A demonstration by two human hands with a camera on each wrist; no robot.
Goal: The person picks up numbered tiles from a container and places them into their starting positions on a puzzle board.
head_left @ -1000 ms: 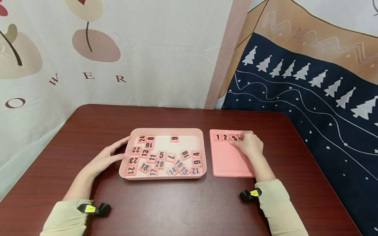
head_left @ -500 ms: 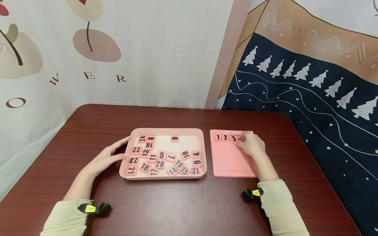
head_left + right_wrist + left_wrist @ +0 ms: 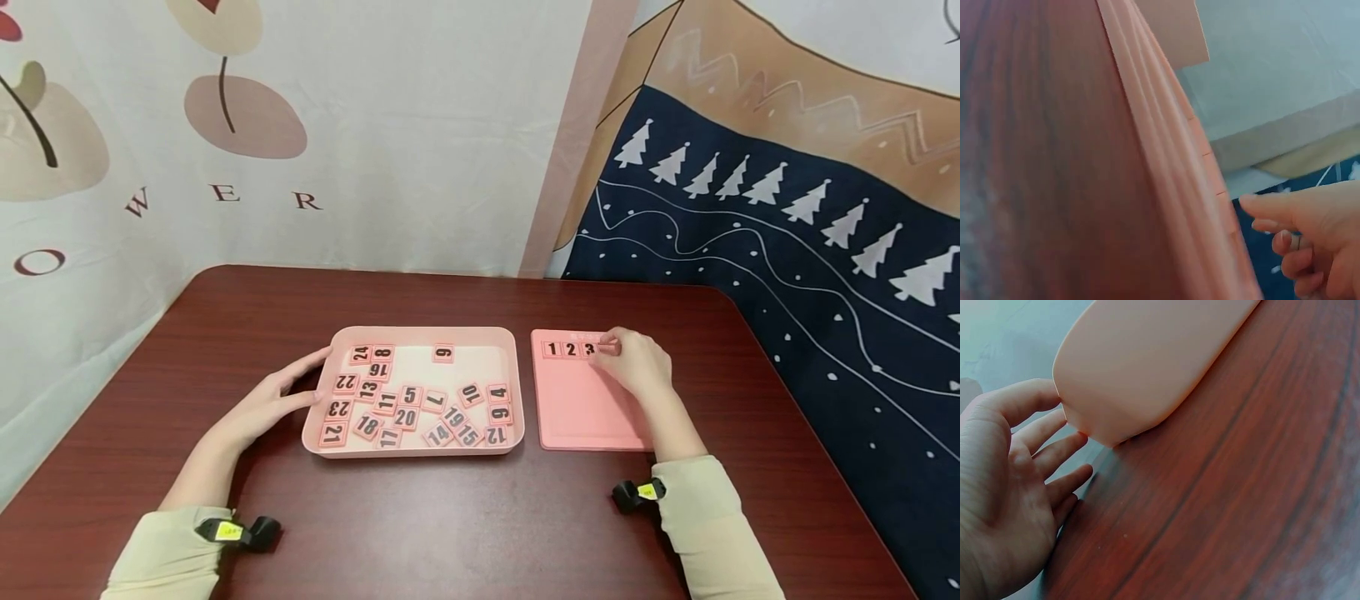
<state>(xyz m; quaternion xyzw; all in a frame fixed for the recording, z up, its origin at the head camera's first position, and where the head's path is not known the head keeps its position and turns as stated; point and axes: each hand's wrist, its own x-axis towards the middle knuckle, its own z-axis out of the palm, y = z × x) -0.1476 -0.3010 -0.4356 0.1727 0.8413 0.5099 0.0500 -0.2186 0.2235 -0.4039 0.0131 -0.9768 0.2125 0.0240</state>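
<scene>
The thumb and forefinger of the right hand (image 3: 636,364) pinch the right side of tile 3 (image 3: 588,350), partly covering it; the other fingers curl inward in the right wrist view. Tile 3 lies on the pink board (image 3: 588,408), last in a row along the far edge, just beside tile 2 (image 3: 571,350), with tile 1 (image 3: 552,349) at the left end. The left hand (image 3: 262,408) has its fingers spread, tips touching the left end of the shallow tray (image 3: 420,452). In the tray, loose tiles lie at mixed angles, tile 24 (image 3: 361,354) in the far left corner, tile 4 (image 3: 498,392) near the right wall. Board and tray sit apart on a dark red-brown table (image 3: 450,533). Each wrist carries a small black camera by a pale green sleeve, and behind hang a whitish cloth (image 3: 435,150) and a navy cloth (image 3: 757,242) with white trees
</scene>
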